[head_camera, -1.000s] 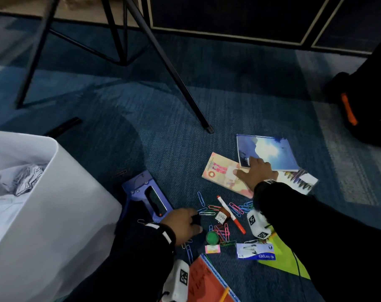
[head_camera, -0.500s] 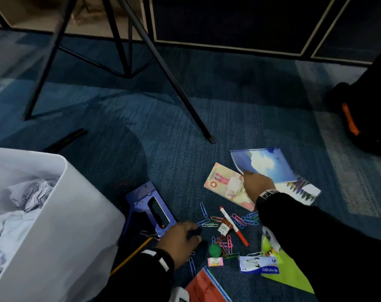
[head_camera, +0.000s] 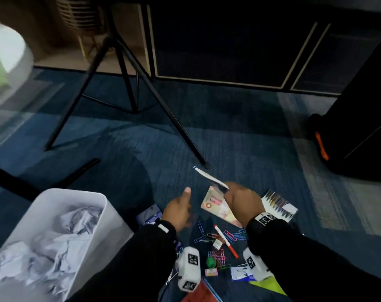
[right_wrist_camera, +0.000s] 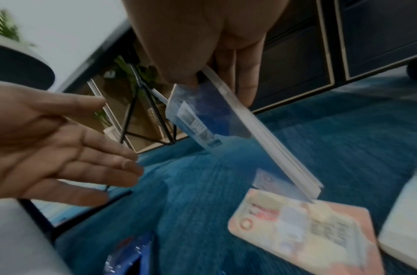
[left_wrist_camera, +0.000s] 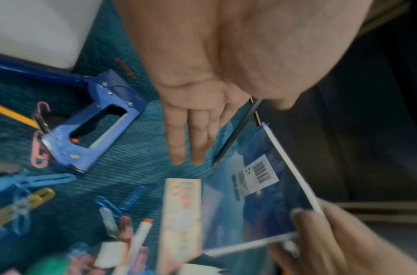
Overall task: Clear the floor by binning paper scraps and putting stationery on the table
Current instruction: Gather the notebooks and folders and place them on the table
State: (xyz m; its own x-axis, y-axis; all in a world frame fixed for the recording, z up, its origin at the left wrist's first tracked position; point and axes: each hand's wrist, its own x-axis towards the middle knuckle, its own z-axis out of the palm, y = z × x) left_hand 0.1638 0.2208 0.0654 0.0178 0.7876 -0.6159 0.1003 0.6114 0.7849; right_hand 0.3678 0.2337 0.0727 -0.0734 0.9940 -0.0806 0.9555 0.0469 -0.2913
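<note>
My right hand grips a thin blue notebook by its edge and holds it tilted above the carpet; its barcode sticker shows in both wrist views. My left hand hovers open beside it with straight fingers, holding nothing. A pink booklet and a white booklet with a pencil print lie on the carpet under the right hand. Several coloured paper clips, a red-tipped marker and a blue staple gun lie near my wrists.
A white bin with crumpled paper stands at the lower left. Black table legs cross the blue carpet ahead. A black bag with an orange tab sits at the right. A green sheet and a red folder lie below my arms.
My right hand has picked the blue notebook up off the other booklets and tilted it on edge. My left hand has left the floor by the staple gun and risen, open, toward the notebook.
</note>
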